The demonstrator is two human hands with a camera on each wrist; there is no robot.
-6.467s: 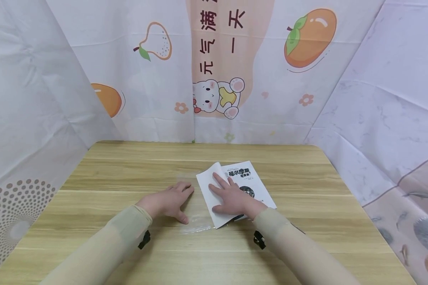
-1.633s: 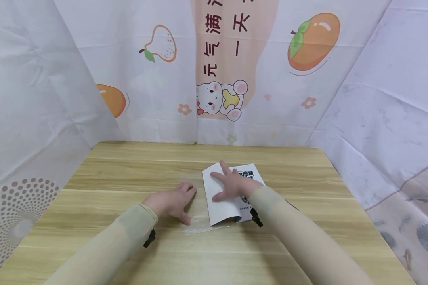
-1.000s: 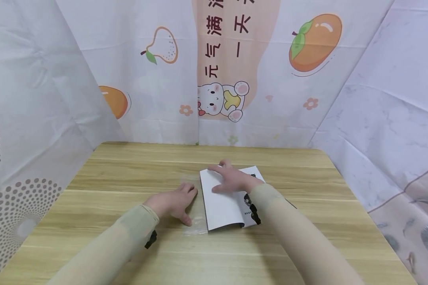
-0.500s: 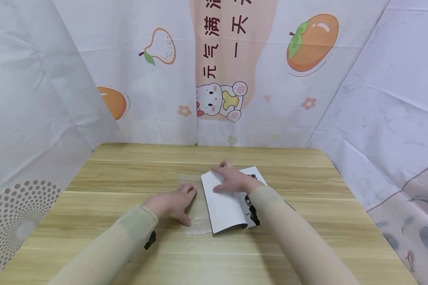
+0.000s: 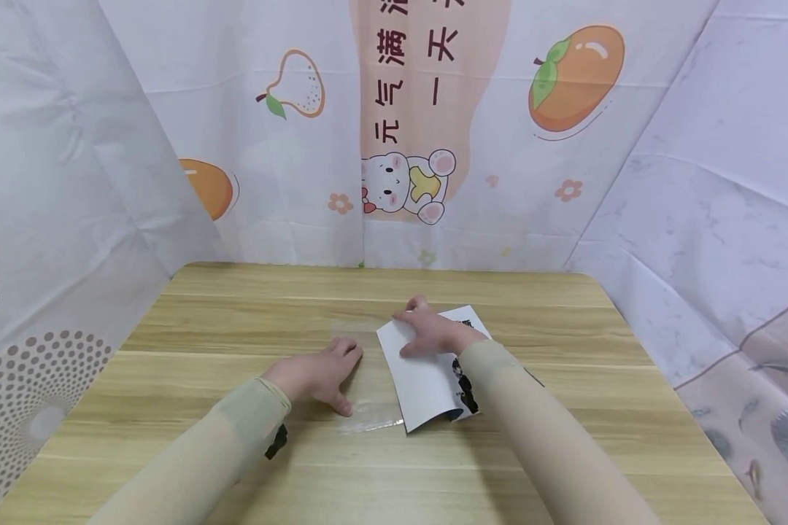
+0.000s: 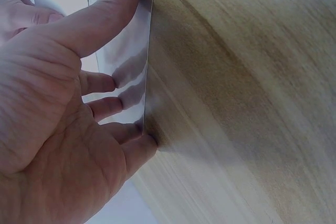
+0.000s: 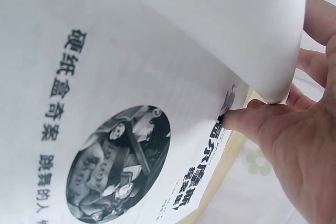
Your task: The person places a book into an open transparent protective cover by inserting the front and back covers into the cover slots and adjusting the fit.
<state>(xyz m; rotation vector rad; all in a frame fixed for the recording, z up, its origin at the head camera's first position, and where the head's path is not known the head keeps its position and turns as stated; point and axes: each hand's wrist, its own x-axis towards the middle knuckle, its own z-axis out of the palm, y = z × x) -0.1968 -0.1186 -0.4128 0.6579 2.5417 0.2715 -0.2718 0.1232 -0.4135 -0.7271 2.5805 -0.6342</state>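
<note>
Loosely spread, your left hand rests on the clear film, apparently steadying it; your right hand's fingers grip the lifted leaf of the book, seemingly to guide it

Book lies on table, film sticking out left of book, left hand left of book on film, right hand at book's far end, curtain behind book, side cloths well left and right of book.
</note>
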